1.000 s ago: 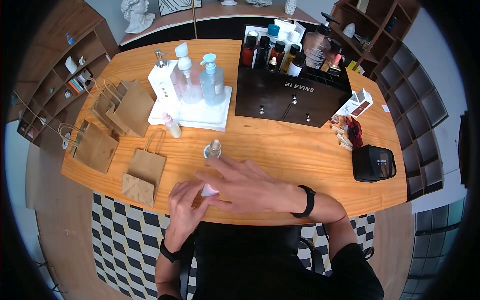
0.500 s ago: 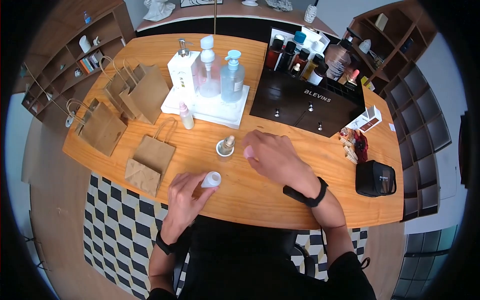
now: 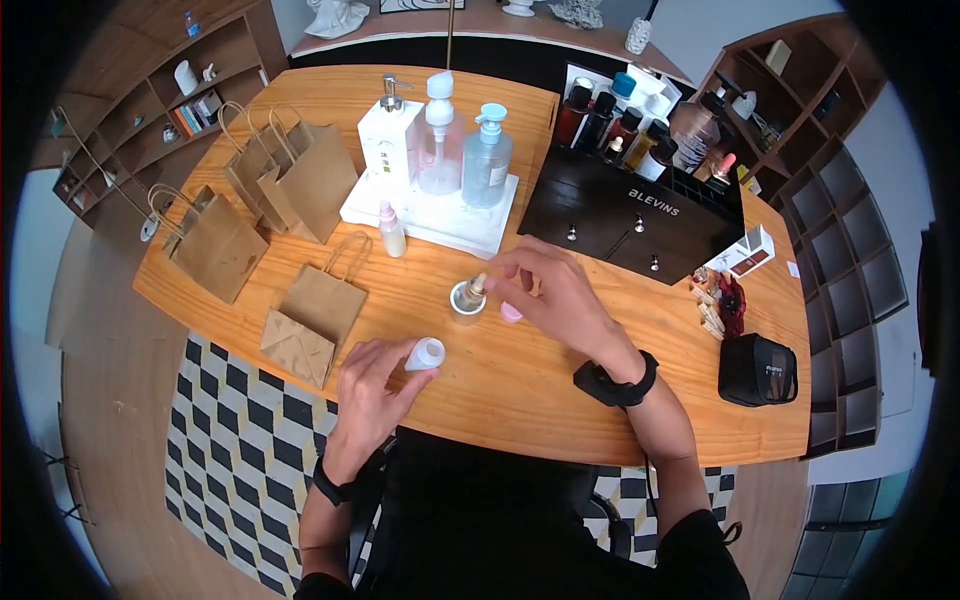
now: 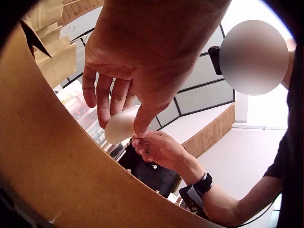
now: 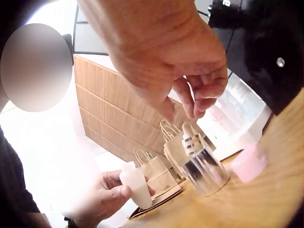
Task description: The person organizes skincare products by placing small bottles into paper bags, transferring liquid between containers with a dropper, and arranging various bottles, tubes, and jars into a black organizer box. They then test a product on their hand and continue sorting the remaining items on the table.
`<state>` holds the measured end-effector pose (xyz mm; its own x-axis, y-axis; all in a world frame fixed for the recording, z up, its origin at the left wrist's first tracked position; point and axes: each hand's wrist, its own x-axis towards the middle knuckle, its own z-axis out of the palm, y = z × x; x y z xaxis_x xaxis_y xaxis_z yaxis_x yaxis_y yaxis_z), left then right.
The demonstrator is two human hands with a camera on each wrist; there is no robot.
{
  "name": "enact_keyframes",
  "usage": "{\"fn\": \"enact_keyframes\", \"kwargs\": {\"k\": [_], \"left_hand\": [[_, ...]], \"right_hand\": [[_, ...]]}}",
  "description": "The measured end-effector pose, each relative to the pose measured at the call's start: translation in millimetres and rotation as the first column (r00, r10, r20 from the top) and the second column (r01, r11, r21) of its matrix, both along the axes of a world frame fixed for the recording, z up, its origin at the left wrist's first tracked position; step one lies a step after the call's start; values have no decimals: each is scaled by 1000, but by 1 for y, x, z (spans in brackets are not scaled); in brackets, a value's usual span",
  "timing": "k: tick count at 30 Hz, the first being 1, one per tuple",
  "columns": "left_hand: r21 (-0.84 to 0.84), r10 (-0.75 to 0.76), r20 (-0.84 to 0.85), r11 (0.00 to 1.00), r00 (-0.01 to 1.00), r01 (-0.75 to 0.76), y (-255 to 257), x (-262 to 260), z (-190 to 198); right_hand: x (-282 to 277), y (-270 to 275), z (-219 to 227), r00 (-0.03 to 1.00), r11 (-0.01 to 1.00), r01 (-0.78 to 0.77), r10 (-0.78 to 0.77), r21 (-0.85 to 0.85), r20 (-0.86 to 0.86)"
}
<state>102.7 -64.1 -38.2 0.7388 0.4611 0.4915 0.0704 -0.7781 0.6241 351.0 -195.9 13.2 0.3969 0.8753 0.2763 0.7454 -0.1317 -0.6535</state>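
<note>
My left hand holds a small translucent white bottle between thumb and fingers, above the table's near edge. The bottle's round mouth is uncapped. My right hand reaches over a dropper with a pale bulb and metallic bands. In the right wrist view the thumb and bent fingers hang just above the bulb, with a gap showing. The dropper leans in a small clear glass container with a white rim. A pink cap lies on the table beside that container, below my right hand.
Behind the glass stands a small pink-topped bottle. Pump bottles share a white tray. A black cosmetics box stands back right, a black pouch far right. Several paper bags are on the left.
My right hand moved away from the bottle in my left hand, taking the pink cap off, and set the cap on the table. It then let go and moved over the dropper.
</note>
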Motion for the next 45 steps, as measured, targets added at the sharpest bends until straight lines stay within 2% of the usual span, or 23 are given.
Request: {"fn": "enact_keyframes", "kwargs": {"k": [2,6,8,11,20,25,33,45], "left_hand": [[6,1,-3,1000,1000,-1,-2,0,0],[-31,10,-49,999,999,-12,-1,1,2],[-29,7,-57,1000,998,-8,-1,1,0],[-13,2,-47,1000,999,-3,2,5,2],[50,28,-111,998,993,-23,6,12,4],[83,27,-72,996,997,-21,8,18,5],[65,38,-123,997,992,-30,5,21,7],[38,44,-158,999,987,-38,5,27,5]], "right_hand": [[-1,5,-11,994,998,-59,62,39,-88],[-2,9,-26,984,997,-47,58,68,-171],[-3,9,-25,997,989,-67,72,133,-29],[-5,7,-21,998,980,-60,56,188,25],[-9,10,-25,999,961,-51,52,273,3],[-8,9,-32,998,967,-68,70,246,-2],[-8,10,-34,998,974,-55,60,219,-16],[-4,4,-9,993,976,26,0,217,-119]]}}
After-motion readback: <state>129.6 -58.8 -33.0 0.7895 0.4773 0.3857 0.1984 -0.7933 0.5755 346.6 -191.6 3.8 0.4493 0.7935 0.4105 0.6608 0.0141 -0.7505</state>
